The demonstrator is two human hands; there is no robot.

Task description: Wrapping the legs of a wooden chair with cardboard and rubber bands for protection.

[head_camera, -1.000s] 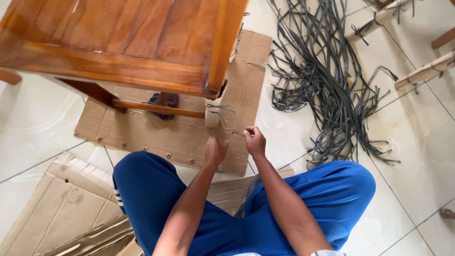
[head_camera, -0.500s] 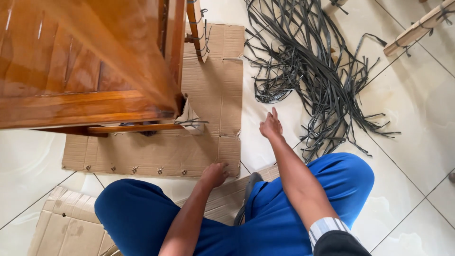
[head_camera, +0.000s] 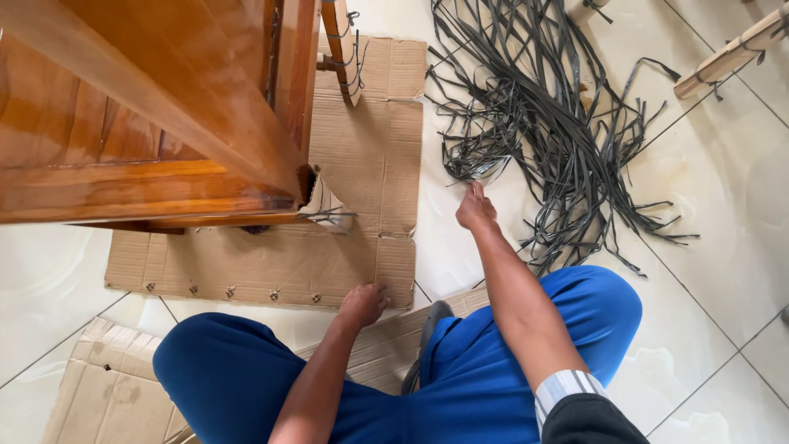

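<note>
A tangle of dark grey strips (head_camera: pixel 551 131) sprawls across the white tile floor (head_camera: pixel 723 247) at one o'clock. The seated person's right hand (head_camera: pixel 474 205) reaches its near edge, fingers bunched together at the strands. The left hand (head_camera: pixel 362 302) rests curled on the flattened cardboard (head_camera: pixel 362 164), under a varnished wooden frame (head_camera: pixel 148 123) at ten o'clock.

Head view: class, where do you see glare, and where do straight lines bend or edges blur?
Head view: soft glare sheens the white floor tiles at right and the varnished wooden furniture; tile joints bow slightly near the frame edges; the right hand and grey strips look sharp enough.
</note>
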